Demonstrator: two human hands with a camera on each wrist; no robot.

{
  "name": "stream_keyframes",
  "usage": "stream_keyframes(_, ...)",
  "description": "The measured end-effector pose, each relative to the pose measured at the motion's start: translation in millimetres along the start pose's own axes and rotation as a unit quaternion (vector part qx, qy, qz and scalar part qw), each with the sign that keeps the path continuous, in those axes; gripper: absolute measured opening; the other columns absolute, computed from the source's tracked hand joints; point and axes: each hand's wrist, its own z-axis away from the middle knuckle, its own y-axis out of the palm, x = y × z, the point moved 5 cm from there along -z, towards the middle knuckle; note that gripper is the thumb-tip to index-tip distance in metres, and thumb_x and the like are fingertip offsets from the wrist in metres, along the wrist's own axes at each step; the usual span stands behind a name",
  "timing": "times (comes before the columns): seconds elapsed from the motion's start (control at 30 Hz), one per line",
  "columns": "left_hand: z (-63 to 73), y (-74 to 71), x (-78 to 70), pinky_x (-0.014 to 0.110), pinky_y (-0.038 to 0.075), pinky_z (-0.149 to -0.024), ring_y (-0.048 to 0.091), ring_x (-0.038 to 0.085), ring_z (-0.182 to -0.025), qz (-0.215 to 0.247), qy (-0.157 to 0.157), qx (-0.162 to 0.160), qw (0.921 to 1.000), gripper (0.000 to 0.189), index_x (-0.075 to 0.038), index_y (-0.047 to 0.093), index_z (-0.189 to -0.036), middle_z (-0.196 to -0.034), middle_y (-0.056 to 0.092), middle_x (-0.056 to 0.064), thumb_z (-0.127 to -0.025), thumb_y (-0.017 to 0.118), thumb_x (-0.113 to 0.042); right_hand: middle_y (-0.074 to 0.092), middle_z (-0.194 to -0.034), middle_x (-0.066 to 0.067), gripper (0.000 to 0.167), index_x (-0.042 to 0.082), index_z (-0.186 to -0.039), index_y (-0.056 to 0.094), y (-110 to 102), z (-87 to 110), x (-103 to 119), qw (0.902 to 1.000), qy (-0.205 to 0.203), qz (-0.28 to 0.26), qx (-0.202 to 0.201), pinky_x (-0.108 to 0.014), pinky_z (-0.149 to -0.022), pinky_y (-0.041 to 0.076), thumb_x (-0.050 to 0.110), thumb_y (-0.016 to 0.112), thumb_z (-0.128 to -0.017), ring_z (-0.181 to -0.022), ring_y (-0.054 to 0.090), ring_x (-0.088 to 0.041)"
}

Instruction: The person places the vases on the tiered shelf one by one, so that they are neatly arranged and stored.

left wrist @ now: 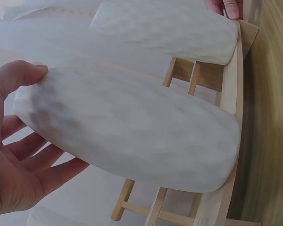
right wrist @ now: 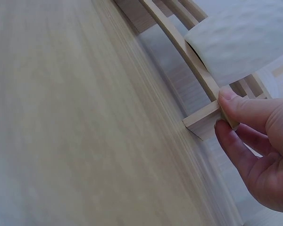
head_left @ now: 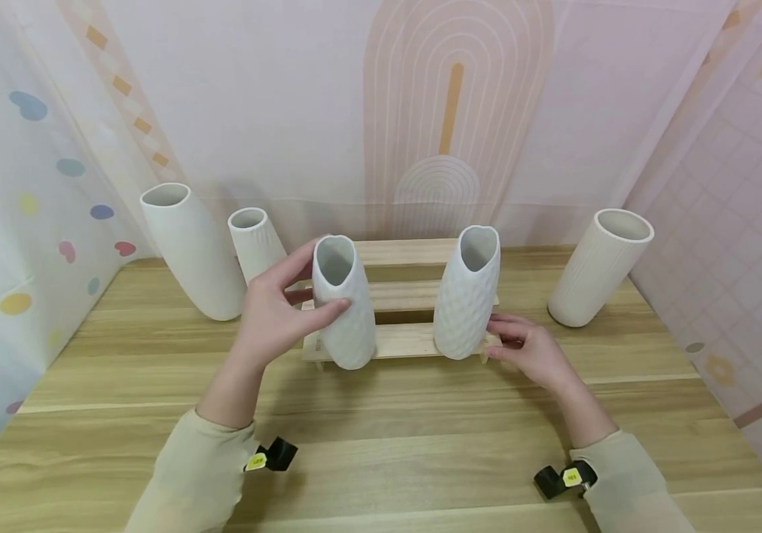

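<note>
My left hand (head_left: pixel 277 307) grips a white dimpled vase (head_left: pixel 349 318), thumb on its near side and fingers around the far side. In the left wrist view this vase (left wrist: pixel 132 127) leans with its base at the front slat of a low slatted wooden rack (head_left: pixel 407 340). A second white textured vase (head_left: pixel 463 311) stands towards the rack's right end. Beside it, my right hand (head_left: pixel 530 348) pinches the right end of the front slat (right wrist: pixel 198 68) between thumb and fingers, as the right wrist view shows.
A tall smooth white vase (head_left: pixel 197 255) and a smaller ribbed one (head_left: pixel 255 244) stand left of the rack. Another ribbed vase (head_left: pixel 597 274) stands on the right. All are on a wood-grain table (head_left: pixel 381 459), with a patterned curtain (head_left: pixel 274 96) behind.
</note>
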Motion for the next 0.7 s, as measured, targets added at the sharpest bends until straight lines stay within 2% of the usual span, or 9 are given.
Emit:
stream_keyframes(0.13,-4.1,3.7,2.3,0.035,0.057,-0.084,0.063,0.021,-0.103,0.008,-0.003,-0.001,1.0000,0.070,-0.018,0.061,-0.137,-0.115,0.066,0.005,-0.073,0.086,-0.003,0.055,-0.137,-0.022,0.043,-0.004,-0.125,0.066,0.3,-0.5,-0.5,1.0000,-0.001,0.005,0.000,-0.043,-0.093,0.051,0.009,0.078,-0.085,-0.118,0.055,-0.034)
stream_keyframes(0.33,-5.5,5.9,3.5,0.038,0.057,-0.085,0.062,0.023,-0.103,0.010,0.009,0.003,0.9999,0.070,-0.018,0.059,-0.138,-0.115,0.065,0.007,-0.075,0.085,-0.004,0.055,-0.137,-0.021,0.043,-0.004,-0.124,0.066,-0.2,-0.8,-0.8,0.9999,0.000,0.010,-0.001,-0.032,-0.088,0.052,0.010,0.078,-0.085,-0.114,0.056,-0.032)
stream_keyframes(0.53,-3.8,6.7,7.4,0.042,0.056,-0.087,0.061,0.024,-0.105,0.018,-0.001,0.012,0.9998,0.070,-0.018,0.058,-0.138,-0.117,0.064,0.006,-0.075,0.085,-0.004,0.055,-0.137,-0.022,0.043,-0.004,-0.124,0.066,-0.3,-0.6,-1.2,1.0000,-0.002,0.006,0.001,-0.033,-0.090,0.052,0.009,0.078,-0.085,-0.117,0.056,-0.034)
stream_keyframes(0.7,-0.4,6.5,12.5,0.039,0.055,-0.090,0.060,0.019,-0.108,0.021,-0.012,0.020,0.9995,0.068,-0.018,0.058,-0.138,-0.119,0.063,0.005,-0.078,0.084,-0.003,0.054,-0.138,-0.021,0.043,-0.004,-0.125,0.066,-0.1,0.2,-0.8,1.0000,0.001,0.006,0.002,-0.035,-0.091,0.052,0.010,0.078,-0.086,-0.119,0.055,-0.034)
